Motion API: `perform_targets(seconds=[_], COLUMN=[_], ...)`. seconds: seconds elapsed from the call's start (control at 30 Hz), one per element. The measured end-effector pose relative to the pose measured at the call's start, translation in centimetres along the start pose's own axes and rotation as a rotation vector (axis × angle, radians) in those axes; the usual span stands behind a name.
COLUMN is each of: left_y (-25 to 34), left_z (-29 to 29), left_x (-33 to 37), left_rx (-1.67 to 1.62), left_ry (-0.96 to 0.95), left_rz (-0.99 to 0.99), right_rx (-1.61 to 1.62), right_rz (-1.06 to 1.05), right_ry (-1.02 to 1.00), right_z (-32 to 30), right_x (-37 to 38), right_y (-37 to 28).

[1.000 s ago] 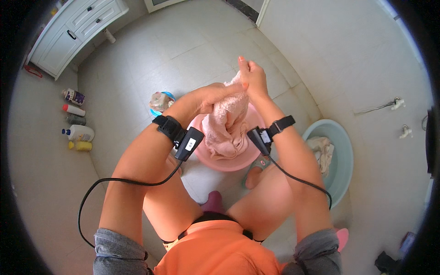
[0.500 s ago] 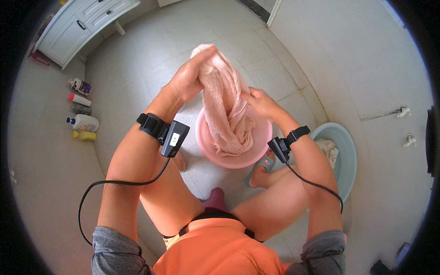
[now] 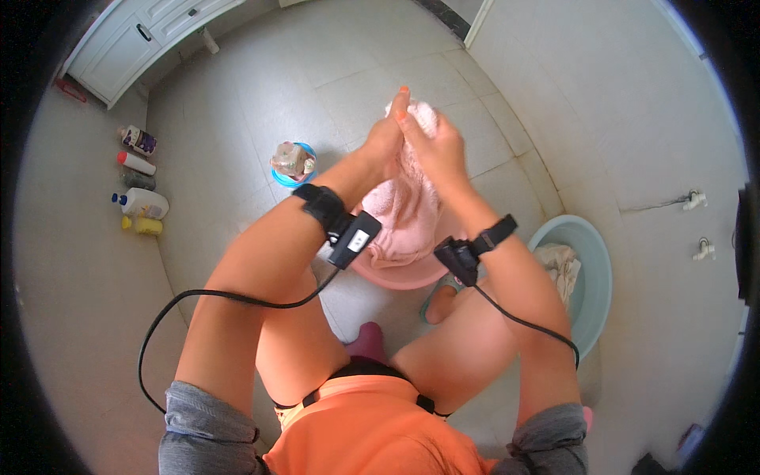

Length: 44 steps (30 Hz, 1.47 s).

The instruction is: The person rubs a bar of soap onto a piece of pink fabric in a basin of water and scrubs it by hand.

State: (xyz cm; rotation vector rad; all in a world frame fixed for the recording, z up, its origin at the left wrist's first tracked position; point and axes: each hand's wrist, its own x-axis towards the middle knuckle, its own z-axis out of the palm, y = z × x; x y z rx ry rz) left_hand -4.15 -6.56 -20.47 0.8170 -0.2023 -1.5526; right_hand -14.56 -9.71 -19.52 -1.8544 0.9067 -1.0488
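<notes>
A fluffy pink towel (image 3: 400, 218) hangs bunched from my two raised hands. Its lower folds lie in a pink basin (image 3: 396, 279) on the floor. My left hand (image 3: 384, 144) is closed around the upper end of the towel. Close against it, my right hand (image 3: 440, 154) grips the same bunched end from the other side. The two hands nearly meet at the top, and part of the towel between them is hidden by the fingers and palms. My forearms cover parts of the basin's rim.
A pale teal basin (image 3: 599, 277) with light cloth (image 3: 560, 265) stands by my right leg. Beyond my left forearm is a small blue container (image 3: 279, 177) holding several items. Several bottles (image 3: 144, 206) line the left wall; a white cabinet (image 3: 119, 63) stands far left. Taps (image 3: 695, 199) project from the right wall.
My left hand has moved right and my right hand up, bringing them together at the towel's top. The towel has shifted right, and the small blue container has come into view.
</notes>
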Motion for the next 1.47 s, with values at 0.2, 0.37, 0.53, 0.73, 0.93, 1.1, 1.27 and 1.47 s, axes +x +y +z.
perform_targets(seconds=[0.2,0.37,0.53,0.73,0.93,1.1,1.27,1.47], left_y=[-4.2,-2.3,-4.6,-2.6,-2.0,0.7,3.9,5.0], left_z=[-0.6,-4.3,-1.8,-5.2,0.5,-1.9,-3.6,-3.5], left_x=[2.7,3.9,3.4,2.9,-0.3,-1.7,-2.6,-3.6], left_rx=[0.291,0.171,0.534,0.232,0.202,0.230,0.322,0.687], left_ry=[0.336,0.460,0.375,0.359,0.022,-0.151,-0.184,0.099], left_rz=[0.030,0.017,-0.045,0.000,-0.140,-0.067,-0.049,0.054], right_rx=[-0.144,-0.280,-0.217,-0.370,-0.303,-0.133,-0.270,-0.163], right_rz=[0.462,0.303,0.466,0.331,0.308,0.327,0.131,0.175], right_ry=[0.118,-0.040,-0.008,-0.127,-0.088,0.016,0.075,0.023], right_z=[0.5,3.9,0.5,4.2,-1.3,-3.5,-8.4,-10.0], right_x=[2.6,-1.3,0.4,-1.8,0.8,2.5,3.4,3.2], right_y=[3.5,3.2,5.0,1.7,3.9,3.4,4.7,4.4])
